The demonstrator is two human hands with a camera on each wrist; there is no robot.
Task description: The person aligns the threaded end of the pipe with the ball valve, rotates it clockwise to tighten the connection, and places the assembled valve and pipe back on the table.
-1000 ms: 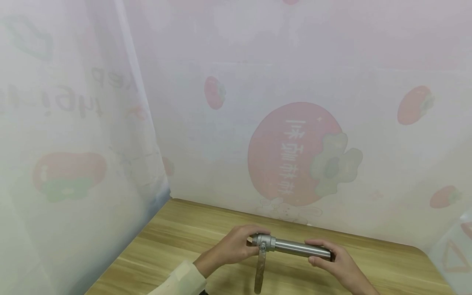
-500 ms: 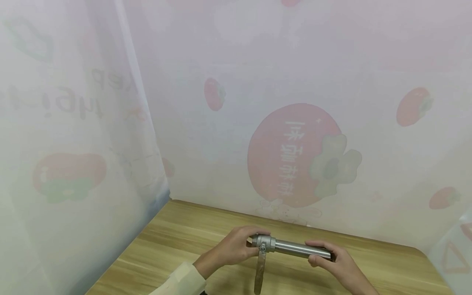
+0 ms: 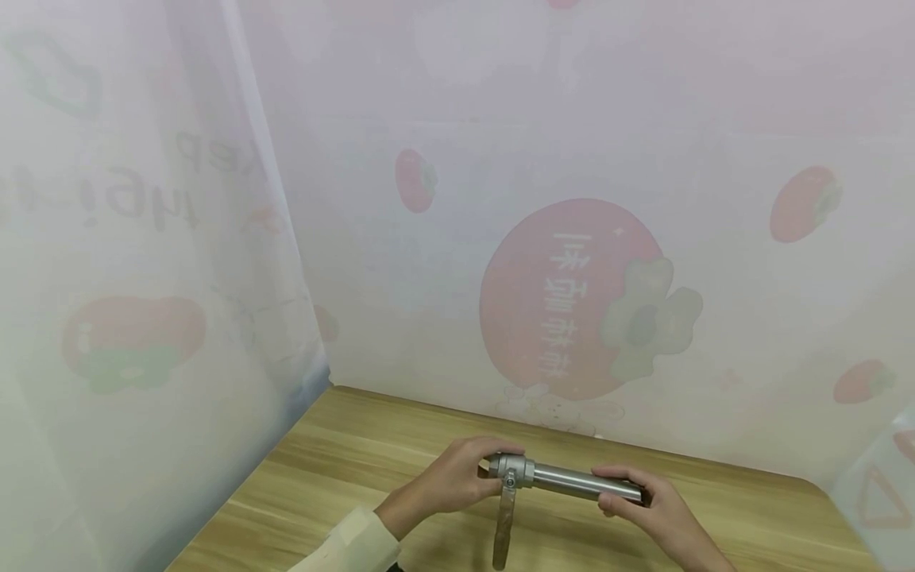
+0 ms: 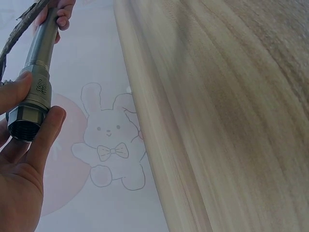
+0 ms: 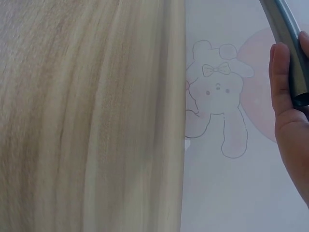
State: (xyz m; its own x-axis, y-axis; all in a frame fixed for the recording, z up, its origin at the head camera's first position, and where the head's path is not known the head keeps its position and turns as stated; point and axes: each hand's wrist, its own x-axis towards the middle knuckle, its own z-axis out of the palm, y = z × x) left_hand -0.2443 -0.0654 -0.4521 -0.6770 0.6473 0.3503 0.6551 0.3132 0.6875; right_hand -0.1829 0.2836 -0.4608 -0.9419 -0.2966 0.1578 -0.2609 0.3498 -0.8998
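Observed: left hand (image 3: 453, 479) pinching valve (image 3: 511, 470), right hand (image 3: 661, 508) pinching pipe (image 3: 572, 480) at its right end; step judged a two-handed hold, next move likely calling for steady alignment.

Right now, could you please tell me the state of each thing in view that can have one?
Pipe: held sideways, slightly slanted.
Valve: joined to one end of the pipe; outer end uncapped; open or shut inside, cannot tell.
Lever: crosswise to the pipe in the head view.
Left hand: grips the valve.
Right hand: holds the pipe's other end.
Printed sheet: hanging, lightly creased.
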